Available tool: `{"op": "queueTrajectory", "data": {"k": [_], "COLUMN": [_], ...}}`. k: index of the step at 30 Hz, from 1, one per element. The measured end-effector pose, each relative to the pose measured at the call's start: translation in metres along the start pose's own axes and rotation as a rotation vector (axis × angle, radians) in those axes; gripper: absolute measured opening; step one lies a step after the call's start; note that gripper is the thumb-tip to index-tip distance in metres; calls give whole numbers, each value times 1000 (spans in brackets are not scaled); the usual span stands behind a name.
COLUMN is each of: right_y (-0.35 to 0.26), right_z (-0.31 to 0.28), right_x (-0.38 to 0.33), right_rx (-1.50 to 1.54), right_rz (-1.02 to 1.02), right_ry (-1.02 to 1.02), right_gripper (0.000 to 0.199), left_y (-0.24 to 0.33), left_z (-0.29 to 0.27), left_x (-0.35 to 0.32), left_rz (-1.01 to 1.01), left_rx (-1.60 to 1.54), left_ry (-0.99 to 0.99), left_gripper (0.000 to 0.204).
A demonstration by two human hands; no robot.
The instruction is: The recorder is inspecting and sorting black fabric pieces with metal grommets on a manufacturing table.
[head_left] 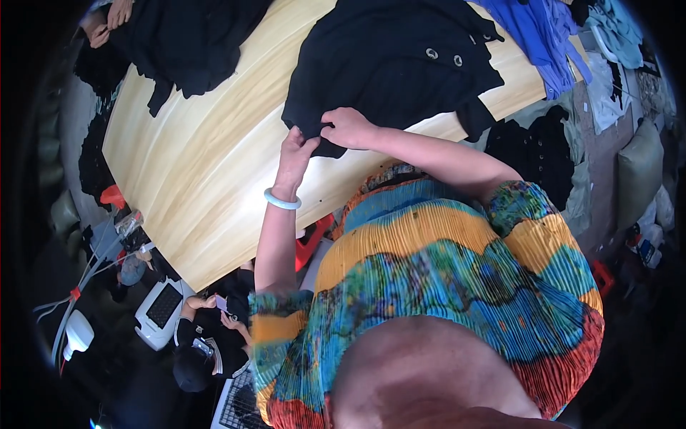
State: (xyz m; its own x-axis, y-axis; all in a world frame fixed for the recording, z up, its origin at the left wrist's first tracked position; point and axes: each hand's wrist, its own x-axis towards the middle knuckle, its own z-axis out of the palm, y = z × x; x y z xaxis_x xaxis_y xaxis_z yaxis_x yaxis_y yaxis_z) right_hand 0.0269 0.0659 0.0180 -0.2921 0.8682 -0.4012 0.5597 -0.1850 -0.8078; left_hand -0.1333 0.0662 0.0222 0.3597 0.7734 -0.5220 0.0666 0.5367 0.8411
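Note:
A black garment [371, 64] lies spread over the far side of the wooden table, with two ring-shaped metal eyelets toward its right part. At its near left corner, my left hand [294, 150] pinches the edge of the cloth between thumb and fingers. Just right of it, my right hand [350, 129] is closed on the same edge, knuckles up. The hands are a small gap apart, with a fold of cloth between them. What lies under the fingers is hidden. A pale bracelet circles my left wrist.
The wooden table [207, 179] has a second black garment [186, 43] at far left, beside another person's hands [107, 25]. Blue clothing [536, 39] hangs over its far right edge. At lower left sit a person in black [200, 350] and a white machine [163, 314].

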Motion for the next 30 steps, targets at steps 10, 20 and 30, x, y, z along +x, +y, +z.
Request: {"op": "queueTrajectory", "data": {"k": [10, 20, 30], "right_y": [0, 3, 18], "right_z": [-9, -29, -17], "right_x": [-2, 1, -1], "right_rx": [-184, -37, 731], "right_rz": [-206, -181, 60], "right_ry": [-81, -191, -160], "right_gripper": [22, 19, 20], "left_y": [-12, -5, 18], "left_z": [-15, -7, -8], "left_x": [6, 1, 1], "left_rz": [291, 264, 107], "left_rx": [621, 583, 70], "left_ry": [41, 31, -162], "left_gripper": [26, 17, 32]}}
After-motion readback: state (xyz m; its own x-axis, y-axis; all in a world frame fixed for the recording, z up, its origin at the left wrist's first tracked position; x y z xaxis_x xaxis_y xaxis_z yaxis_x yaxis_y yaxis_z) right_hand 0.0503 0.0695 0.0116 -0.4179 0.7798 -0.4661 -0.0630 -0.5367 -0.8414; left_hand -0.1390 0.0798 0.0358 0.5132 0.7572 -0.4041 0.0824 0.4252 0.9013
